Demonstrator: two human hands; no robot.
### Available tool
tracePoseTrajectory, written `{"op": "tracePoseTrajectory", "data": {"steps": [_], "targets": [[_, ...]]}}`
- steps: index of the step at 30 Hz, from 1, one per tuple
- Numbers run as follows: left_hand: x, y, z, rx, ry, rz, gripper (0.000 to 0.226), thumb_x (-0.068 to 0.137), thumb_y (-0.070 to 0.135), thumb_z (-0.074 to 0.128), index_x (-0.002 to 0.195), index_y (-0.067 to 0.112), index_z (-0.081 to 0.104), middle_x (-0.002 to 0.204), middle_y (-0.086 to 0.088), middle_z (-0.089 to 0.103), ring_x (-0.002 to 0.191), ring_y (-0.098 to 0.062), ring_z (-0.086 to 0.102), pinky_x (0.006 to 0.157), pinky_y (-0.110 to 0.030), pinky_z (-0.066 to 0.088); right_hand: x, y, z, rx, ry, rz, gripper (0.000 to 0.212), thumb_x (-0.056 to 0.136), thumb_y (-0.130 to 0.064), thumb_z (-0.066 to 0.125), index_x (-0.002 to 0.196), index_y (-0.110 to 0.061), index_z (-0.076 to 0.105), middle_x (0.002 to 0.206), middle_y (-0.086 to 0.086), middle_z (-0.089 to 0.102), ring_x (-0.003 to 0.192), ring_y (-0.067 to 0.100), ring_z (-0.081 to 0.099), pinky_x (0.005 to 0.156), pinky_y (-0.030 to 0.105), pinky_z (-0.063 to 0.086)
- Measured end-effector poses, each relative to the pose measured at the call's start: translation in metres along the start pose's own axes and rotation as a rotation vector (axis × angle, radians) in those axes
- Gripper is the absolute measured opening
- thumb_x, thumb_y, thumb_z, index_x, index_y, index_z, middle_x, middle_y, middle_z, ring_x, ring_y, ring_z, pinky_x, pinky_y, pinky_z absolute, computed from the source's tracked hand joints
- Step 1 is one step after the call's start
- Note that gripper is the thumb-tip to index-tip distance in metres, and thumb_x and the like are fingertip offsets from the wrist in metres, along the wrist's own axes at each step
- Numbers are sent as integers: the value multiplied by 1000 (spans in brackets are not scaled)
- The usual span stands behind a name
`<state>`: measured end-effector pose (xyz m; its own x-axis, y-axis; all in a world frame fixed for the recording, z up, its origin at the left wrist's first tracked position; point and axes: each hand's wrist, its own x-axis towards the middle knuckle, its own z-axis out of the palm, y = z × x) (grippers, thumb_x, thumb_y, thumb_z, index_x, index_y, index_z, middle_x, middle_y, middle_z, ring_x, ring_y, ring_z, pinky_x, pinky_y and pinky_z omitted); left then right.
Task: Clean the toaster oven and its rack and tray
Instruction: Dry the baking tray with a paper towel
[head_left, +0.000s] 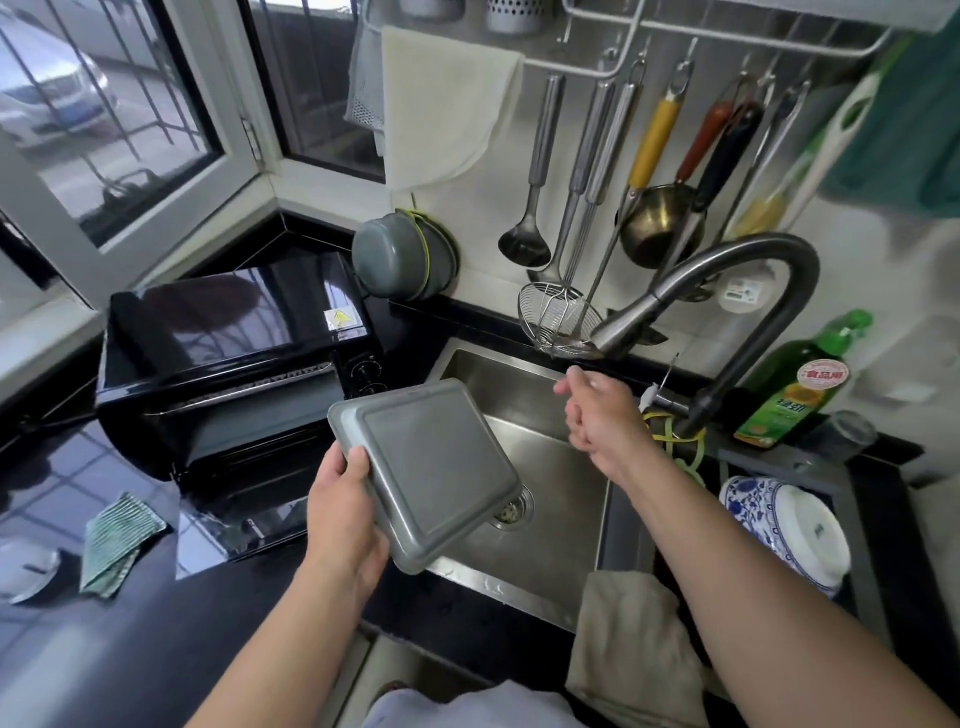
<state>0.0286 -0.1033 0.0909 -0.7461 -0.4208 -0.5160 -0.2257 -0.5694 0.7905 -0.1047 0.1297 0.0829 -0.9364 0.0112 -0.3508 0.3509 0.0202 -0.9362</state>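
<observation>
The left hand gripped the tray by 1 corner, tilted over the sink. The right hand hung loosely curled, holding nothing. A one-handed grip risked the tray slipping and striking the faucet.

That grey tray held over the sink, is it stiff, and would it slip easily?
The tray probably stays stiff: the left hand grips only one corner, yet it shows no sag. One hand carries it, so it seems fairly light. Its smooth surface may turn slippery once wet under the faucet.
</observation>
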Motion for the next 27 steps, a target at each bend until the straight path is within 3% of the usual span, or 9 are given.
{"op": "tracePoseTrajectory", "data": {"steps": [2,6,9,13,19,27], "targets": [[0,1,2,16,-13,7,34,111,15,39,116,21,71,114,-12,76,103,-28,72,95,-52,58,3,-4,-2,-16,-30,16,44,102,-51,41,83,-13,51,64,0,40,45,8,28,41,23,21],[1,2,1,24,-32,13,33,111,15,39,119,21,71,112,-11,77,101,-28,73,95,-51,58,4,-14,-1,315,-202,168,60,87,-70,52,58,-21,35,59,-1,40,51,13,33,52,28,25],[1,4,-1,39,-50,14,34,112,16,39,117,23,71,112,-10,77,101,-28,74,93,-50,58,7,-23,8,348,-86,113,62,88,-57,63,50,-23,28,50,-1,29,45,14,23,47,28,20],[-1,8,1,58,-67,39,34,111,16,40,112,25,73,111,-12,77,100,-29,73,92,-51,59,15,-25,16,239,58,25,55,97,-33,53,47,-26,30,49,-2,22,43,15,14,39,20,14],[-4,13,3,93,-96,94,32,111,16,41,109,19,73,111,-17,76,98,-32,71,97,-57,56,18,-21,16,151,39,-28,59,103,-34,44,46,-26,30,46,-4,21,37,14,15,40,19,15],[-5,10,-1,118,-136,82,32,111,17,41,110,19,73,113,-17,75,99,-31,70,94,-53,58,21,-22,15,135,102,-26,47,102,-33,45,56,-26,35,45,-6,25,34,11,18,37,18,17]]}}
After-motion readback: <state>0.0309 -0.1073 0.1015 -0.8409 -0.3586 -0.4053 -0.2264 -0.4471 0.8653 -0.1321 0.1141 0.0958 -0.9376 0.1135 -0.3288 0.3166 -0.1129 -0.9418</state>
